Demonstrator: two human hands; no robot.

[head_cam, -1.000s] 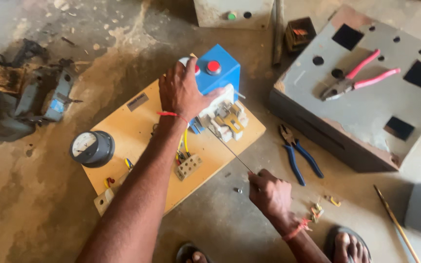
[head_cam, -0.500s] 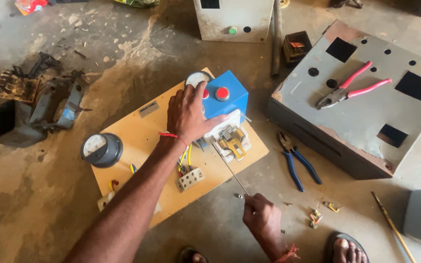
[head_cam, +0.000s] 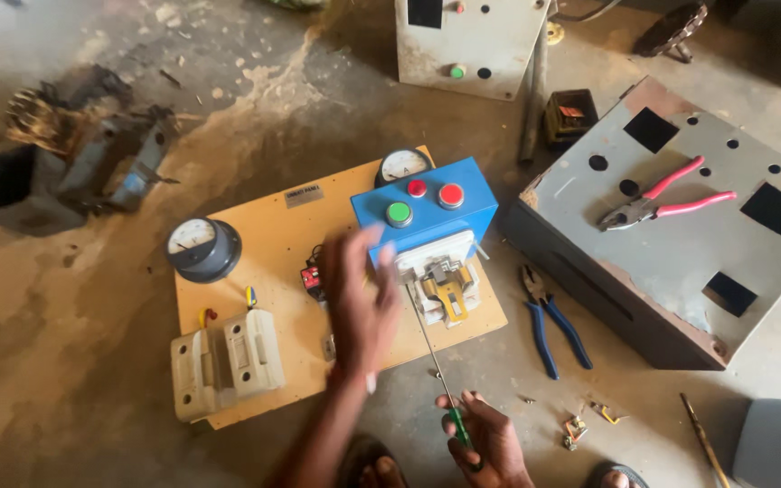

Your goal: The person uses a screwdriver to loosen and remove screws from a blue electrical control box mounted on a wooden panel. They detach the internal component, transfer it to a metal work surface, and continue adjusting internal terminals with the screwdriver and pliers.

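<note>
A right hand (head_cam: 490, 443) grips a long green-handled screwdriver (head_cam: 433, 357), tip on the white knife switch (head_cam: 440, 282) mounted on a yellow wooden board (head_cam: 273, 244), while the blurred, open left hand (head_cam: 361, 303) hovers alongside.

Wooden mounting board (head_cam: 282, 239): matt, smooth, tan surface. Push-button box (head_cam: 427, 210): glossy blue casing, probably painted metal or plastic, bearing shiny red and green plastic buttons. Round panel meters (head_cam: 201, 248): dark housings with clear, glossy faces. Switch blocks (head_cam: 223, 361): cream plastic, dull and slightly soiled. Screwdriver (head_cam: 436, 366), held in the right hand (head_cam: 490, 443): bright steel shaft, translucent green plastic handle. Grey enclosure (head_cam: 680, 244): painted sheet metal, matt, with rust along scuffed edges. Pliers on the enclosure (head_cam: 657, 201): dark steel jaws, glossy pink plastic grips. Pliers on the floor (head_cam: 549, 316): blue plastic grips. Floor (head_cam: 65, 343): rough, dusty concrete, stained.
</note>
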